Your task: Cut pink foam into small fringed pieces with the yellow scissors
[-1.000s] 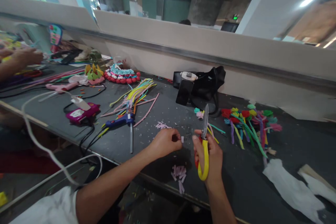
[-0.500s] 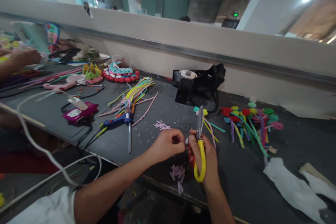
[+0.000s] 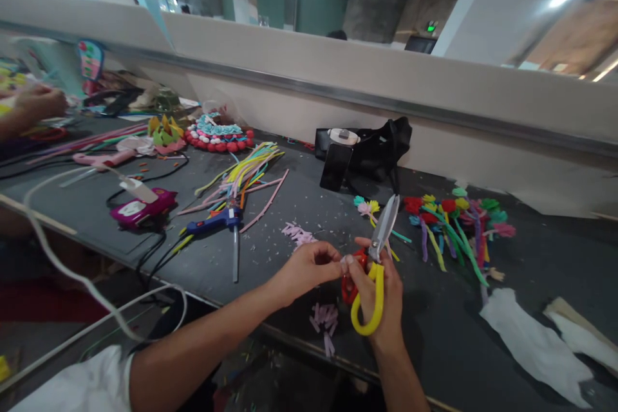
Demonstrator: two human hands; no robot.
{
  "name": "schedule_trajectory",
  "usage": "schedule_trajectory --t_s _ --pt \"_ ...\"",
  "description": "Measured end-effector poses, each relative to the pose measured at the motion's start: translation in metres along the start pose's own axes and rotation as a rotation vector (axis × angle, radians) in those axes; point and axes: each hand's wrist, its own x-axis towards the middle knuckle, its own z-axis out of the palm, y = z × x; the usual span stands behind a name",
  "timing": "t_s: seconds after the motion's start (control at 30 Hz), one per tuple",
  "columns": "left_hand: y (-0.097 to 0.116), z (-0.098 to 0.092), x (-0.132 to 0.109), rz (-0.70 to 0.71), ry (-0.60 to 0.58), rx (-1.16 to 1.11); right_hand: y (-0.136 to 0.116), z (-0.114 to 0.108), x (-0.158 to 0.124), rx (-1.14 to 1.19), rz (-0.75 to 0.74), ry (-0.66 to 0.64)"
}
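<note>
My right hand is closed around scissors with one yellow and one red handle loop; the blades point up and to the right. My left hand is pinched on a tiny pale piece, and its fingertips meet those of the right hand. Below both hands, a small heap of cut pink strips lies on the dark table near its front edge. A second little cluster of pink bits sits just beyond my left hand.
Finished pipe-cleaner flowers lie to the right, loose coloured pipe cleaners and a blue glue gun to the left. A black bag with a phone leans at the back wall. White paper lies right. Another person's hand works far left.
My two hands have come together, fingertips now touching. The scissors have tilted from upright to leaning right. The view has drifted slightly.
</note>
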Motion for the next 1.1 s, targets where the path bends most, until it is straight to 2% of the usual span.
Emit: schedule_trajectory --t_s 0.2,0.33,0.47,0.7,0.83,0.9,0.97,1.1 --pt "0.000 0.000 0.000 -0.038 0.024 -0.159 0.004 0.000 0.000 -0.024 -0.012 -0.004" --pt "0.002 -0.002 -0.001 -0.050 0.033 -0.156 0.007 -0.001 0.000 -0.074 -0.068 0.009" --pt "0.002 -0.002 -0.001 -0.037 -0.019 -0.090 0.009 -0.001 -0.001 -0.120 -0.121 -0.055" --pt "0.001 -0.005 0.001 -0.090 -0.084 -0.020 0.016 0.000 0.001 -0.314 -0.346 -0.062" --pt "0.002 -0.008 0.001 -0.104 -0.158 0.080 0.020 -0.001 -0.003 -0.310 -0.447 -0.165" --pt "0.001 -0.009 0.002 -0.054 -0.158 0.151 0.022 -0.001 -0.005 -0.298 -0.444 -0.229" --pt "-0.001 -0.009 0.001 0.048 -0.105 0.268 0.025 -0.002 -0.006 -0.307 -0.420 -0.253" --pt "-0.001 -0.008 0.001 0.265 0.060 0.525 0.031 -0.003 -0.003 -0.413 -0.366 -0.188"
